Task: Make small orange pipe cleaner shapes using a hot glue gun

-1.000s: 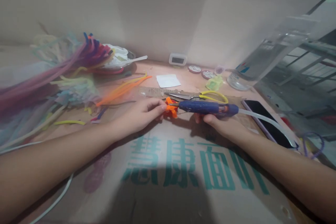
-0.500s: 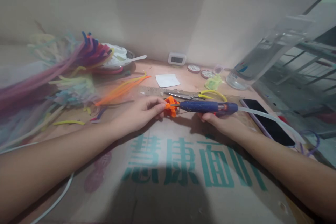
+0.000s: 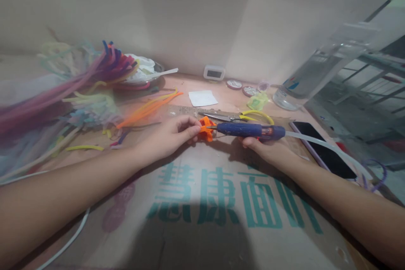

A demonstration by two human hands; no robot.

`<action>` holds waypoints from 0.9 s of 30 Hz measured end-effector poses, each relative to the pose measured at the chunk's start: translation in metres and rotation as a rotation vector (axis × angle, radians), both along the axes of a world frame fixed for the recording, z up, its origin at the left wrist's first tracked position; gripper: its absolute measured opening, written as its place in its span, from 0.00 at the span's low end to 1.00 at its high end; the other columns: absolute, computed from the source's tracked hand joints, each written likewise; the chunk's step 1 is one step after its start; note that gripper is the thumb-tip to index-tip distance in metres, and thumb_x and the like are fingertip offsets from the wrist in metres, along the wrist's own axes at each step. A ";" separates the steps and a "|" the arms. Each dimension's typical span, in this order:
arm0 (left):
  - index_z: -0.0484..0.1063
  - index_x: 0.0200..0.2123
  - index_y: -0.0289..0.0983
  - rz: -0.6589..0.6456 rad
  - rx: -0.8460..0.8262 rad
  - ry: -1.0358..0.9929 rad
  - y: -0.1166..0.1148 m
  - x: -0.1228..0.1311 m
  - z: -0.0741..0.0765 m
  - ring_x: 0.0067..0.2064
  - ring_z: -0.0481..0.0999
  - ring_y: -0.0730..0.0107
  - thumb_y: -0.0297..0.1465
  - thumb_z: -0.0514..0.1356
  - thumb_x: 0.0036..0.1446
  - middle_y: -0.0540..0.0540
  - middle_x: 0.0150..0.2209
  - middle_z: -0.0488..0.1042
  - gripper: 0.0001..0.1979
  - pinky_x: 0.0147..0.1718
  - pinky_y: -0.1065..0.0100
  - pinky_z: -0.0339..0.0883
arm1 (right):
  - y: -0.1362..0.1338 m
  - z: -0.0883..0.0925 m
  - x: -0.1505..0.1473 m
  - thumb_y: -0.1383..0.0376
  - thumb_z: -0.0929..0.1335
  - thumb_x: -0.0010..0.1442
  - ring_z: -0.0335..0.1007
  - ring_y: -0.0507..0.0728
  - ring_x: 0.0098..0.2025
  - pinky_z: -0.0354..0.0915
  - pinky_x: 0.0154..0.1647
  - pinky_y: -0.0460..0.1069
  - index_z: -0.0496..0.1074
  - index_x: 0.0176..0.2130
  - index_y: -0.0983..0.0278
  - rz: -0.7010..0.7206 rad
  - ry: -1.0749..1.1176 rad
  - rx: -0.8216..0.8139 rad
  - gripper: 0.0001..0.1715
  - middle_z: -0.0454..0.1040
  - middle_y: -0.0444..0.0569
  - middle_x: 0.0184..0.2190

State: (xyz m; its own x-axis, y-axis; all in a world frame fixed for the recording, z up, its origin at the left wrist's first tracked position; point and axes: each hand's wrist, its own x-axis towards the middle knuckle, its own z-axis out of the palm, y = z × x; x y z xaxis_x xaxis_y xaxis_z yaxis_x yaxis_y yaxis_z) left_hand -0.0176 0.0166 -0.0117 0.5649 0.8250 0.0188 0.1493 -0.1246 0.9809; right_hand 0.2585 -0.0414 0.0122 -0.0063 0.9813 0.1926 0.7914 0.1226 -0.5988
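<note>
My left hand pinches a small orange pipe-cleaner piece just above the cardboard sheet. My right hand grips a blue glue gun from below, lying level, with its metal tip touching the orange piece. A clear glue stick trails out of the gun's back toward the right. Behind the gun lie scissors with yellow handles.
A big pile of coloured pipe cleaners fills the left side, with loose orange ones nearer the middle. A phone lies at the right, a plastic water bottle behind it. A white cable runs under my left arm.
The orange piece and the glue gun tip have shifted slightly away from me. Both hands keep the same hold.
</note>
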 end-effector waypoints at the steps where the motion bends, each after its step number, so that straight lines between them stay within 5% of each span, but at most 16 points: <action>1: 0.70 0.39 0.37 0.002 -0.014 -0.015 0.000 0.000 0.000 0.31 0.72 0.73 0.43 0.60 0.65 0.50 0.30 0.73 0.14 0.31 0.71 0.63 | 0.000 0.000 0.000 0.48 0.71 0.54 0.79 0.65 0.39 0.76 0.43 0.57 0.78 0.33 0.58 0.001 0.009 0.003 0.17 0.81 0.48 0.33; 27: 0.69 0.38 0.37 -0.015 -0.005 -0.033 0.001 0.001 0.001 0.31 0.71 0.73 0.41 0.59 0.66 0.50 0.30 0.72 0.13 0.31 0.70 0.63 | 0.002 -0.004 0.003 0.48 0.72 0.54 0.80 0.64 0.39 0.77 0.41 0.57 0.77 0.35 0.57 0.051 0.054 -0.019 0.17 0.82 0.47 0.34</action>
State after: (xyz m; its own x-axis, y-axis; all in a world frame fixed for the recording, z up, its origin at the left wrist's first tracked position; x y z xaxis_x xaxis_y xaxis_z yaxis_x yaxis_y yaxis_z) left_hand -0.0164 0.0177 -0.0104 0.5767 0.8163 0.0336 0.1149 -0.1217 0.9859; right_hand 0.2616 -0.0399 0.0083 -0.0464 0.9834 0.1753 0.7510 0.1501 -0.6430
